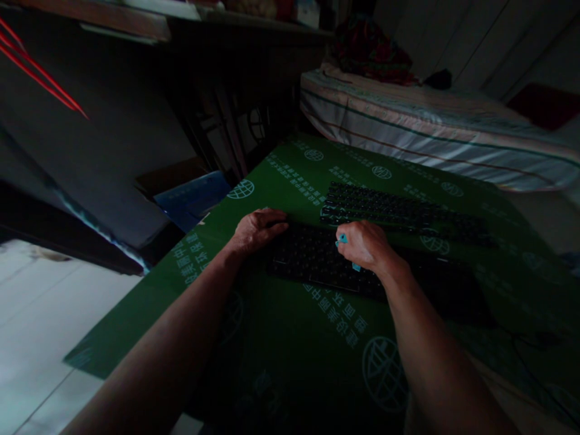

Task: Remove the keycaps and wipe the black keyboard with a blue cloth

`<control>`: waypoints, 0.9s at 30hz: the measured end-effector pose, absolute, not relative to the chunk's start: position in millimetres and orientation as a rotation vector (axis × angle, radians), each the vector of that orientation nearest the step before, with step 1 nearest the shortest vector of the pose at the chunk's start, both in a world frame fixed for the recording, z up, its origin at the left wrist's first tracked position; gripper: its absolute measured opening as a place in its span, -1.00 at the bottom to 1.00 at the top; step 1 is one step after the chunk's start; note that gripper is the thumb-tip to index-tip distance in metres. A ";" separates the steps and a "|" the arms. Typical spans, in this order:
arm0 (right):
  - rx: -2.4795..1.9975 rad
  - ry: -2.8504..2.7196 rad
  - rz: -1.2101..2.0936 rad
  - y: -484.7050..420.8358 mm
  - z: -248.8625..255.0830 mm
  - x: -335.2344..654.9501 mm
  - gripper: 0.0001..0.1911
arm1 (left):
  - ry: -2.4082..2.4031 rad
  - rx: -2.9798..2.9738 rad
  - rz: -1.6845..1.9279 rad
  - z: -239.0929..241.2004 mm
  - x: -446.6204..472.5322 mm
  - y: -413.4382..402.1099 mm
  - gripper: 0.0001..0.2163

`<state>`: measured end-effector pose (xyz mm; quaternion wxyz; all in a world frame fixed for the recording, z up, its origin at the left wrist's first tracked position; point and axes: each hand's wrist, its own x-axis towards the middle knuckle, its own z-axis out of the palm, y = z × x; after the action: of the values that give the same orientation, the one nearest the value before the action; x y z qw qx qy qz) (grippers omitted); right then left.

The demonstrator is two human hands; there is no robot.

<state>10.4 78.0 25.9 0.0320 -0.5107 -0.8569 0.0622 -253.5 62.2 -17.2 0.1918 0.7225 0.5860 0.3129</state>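
A black keyboard [317, 266] lies on a green printed board, slanting down to the right. My left hand [260, 231] is at its far left corner, thumb on the top and fingers along the back edge, gripping it. Over the keyboard's middle, my right hand [365, 244] is closed around a small teal tool [356, 266]; parts of it show between and below the fingers, but its working end is hidden. Just behind the keyboard, several rows of black keycaps [376, 205] are laid out, with green showing between them.
The green board [290, 338] carries white lettering and globe prints. A dark cable [530, 368] runs off at the right. Beyond stands a bed [435, 133] with a striped sheet. A dark table [254, 24] rises at the back left, above a blue box [193, 199]. Red cords [40, 69] hang at the left.
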 end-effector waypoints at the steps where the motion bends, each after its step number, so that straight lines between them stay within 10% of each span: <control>1: -1.575 -2.627 0.188 78.5 25.4 10.8 -0.81 | 1.652 2.028 0.875 -17.3 -253.8 62.2 -0.58; 27: -1.569 -2.539 0.220 83.8 27.6 20.2 -0.82 | 1.654 2.018 0.884 -17.7 -254.0 62.9 -0.53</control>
<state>20.2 83.8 27.6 0.0745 -0.5227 -0.8461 0.0732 -254.0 62.9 -17.7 0.1922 0.7189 0.5891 0.3150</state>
